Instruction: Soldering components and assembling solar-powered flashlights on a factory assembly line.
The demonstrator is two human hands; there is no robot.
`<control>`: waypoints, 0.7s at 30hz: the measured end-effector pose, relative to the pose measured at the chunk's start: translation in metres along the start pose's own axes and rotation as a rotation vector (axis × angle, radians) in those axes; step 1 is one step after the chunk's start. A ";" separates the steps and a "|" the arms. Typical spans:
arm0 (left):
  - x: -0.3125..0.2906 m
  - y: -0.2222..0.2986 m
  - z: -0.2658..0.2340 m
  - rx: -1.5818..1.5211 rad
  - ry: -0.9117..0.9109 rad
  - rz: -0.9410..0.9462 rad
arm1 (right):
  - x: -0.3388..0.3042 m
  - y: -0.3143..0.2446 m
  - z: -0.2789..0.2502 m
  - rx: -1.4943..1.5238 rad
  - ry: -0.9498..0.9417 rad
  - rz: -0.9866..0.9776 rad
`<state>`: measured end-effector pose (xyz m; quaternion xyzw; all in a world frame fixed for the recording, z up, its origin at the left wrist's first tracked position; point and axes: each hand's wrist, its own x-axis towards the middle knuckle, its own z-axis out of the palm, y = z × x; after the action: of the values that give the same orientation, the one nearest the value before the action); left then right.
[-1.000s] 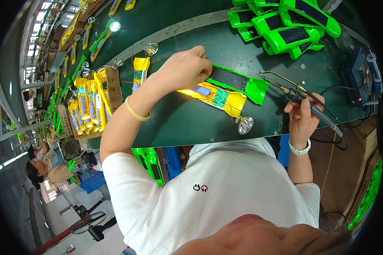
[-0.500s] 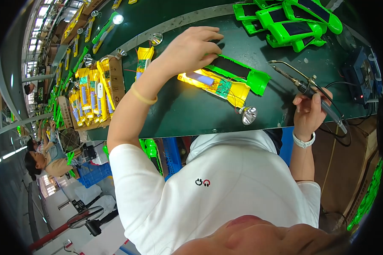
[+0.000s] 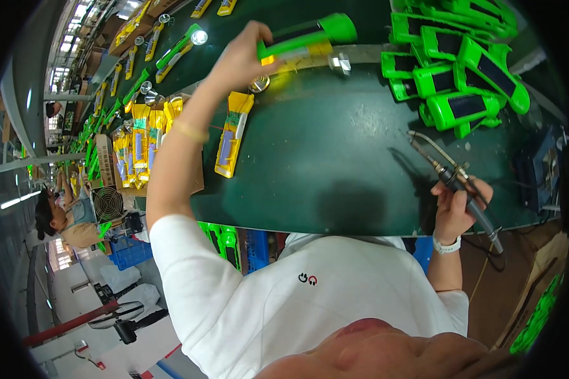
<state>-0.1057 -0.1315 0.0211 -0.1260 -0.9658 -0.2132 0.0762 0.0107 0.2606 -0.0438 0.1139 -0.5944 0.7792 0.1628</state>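
Observation:
My left hand (image 3: 239, 62) is raised over the far side of the bench, closed on the end of an unfinished flashlight. The flashlight's green shell half (image 3: 335, 30) has a dark panel, and its yellow half (image 3: 306, 52) hangs just below, blurred by motion. A silver reflector (image 3: 340, 63) dangles at the yellow half's end. In my right hand (image 3: 454, 213) is a soldering iron (image 3: 480, 215), its tip pointing up and left above the bench. Between my arms, nearer the left one, lies another yellow half (image 3: 231, 139) with a green circuit board and purple battery.
Green shells (image 3: 464, 107) are heaped at the far right. A blue soldering station (image 3: 540, 170) stands at the right edge. Left of my forearm, a cardboard box (image 3: 198, 180) holds several yellow halves. More flashlight parts line the far left, where another person (image 3: 60, 215) sits.
My left hand has lifted the green and yellow flashlight halves off the bench and carried them away from me. The yellow half's glow has dimmed. My right hand keeps the iron.

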 end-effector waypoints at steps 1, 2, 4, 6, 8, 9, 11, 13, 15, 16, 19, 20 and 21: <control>0.019 -0.029 0.001 0.050 0.052 -0.022 | 0.000 -0.003 0.007 -0.022 0.016 0.042; 0.033 -0.058 0.004 0.118 0.037 -0.076 | 0.002 -0.002 0.010 -0.046 -0.021 0.029; 0.059 -0.086 0.008 0.171 -0.087 -0.265 | 0.003 -0.002 0.007 -0.069 -0.019 0.050; 0.075 -0.104 0.001 0.013 -0.224 -0.181 | 0.002 0.000 0.001 -0.112 0.016 0.096; 0.085 -0.118 -0.015 -0.195 -0.390 -0.278 | 0.004 -0.001 0.007 -0.145 0.125 0.129; 0.084 -0.128 -0.028 -0.344 -0.392 -0.291 | 0.006 -0.002 0.008 -0.166 0.160 0.155; 0.092 -0.163 -0.051 -0.442 -0.262 -0.455 | 0.012 -0.002 0.019 -0.162 0.229 0.180; 0.125 -0.194 -0.048 -0.108 -0.075 -0.612 | 0.005 -0.003 0.009 -0.160 0.202 0.140; 0.144 -0.229 -0.030 0.248 0.195 -0.568 | 0.010 -0.006 0.010 -0.148 0.189 0.180; 0.149 -0.245 -0.018 0.287 0.231 -0.565 | 0.011 -0.006 0.012 -0.130 0.188 0.189; 0.151 -0.256 0.011 0.382 0.154 -0.667 | 0.010 -0.004 0.010 -0.108 0.097 0.171; 0.145 -0.250 0.016 0.447 0.187 -0.569 | 0.008 -0.005 0.010 -0.124 0.090 0.175; 0.139 -0.247 0.006 0.469 0.109 -0.693 | 0.009 -0.004 0.012 -0.064 0.120 0.206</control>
<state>-0.3072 -0.3164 -0.0535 0.2387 -0.9680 -0.0072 0.0774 0.0037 0.2513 -0.0343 0.0002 -0.6166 0.7780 0.1205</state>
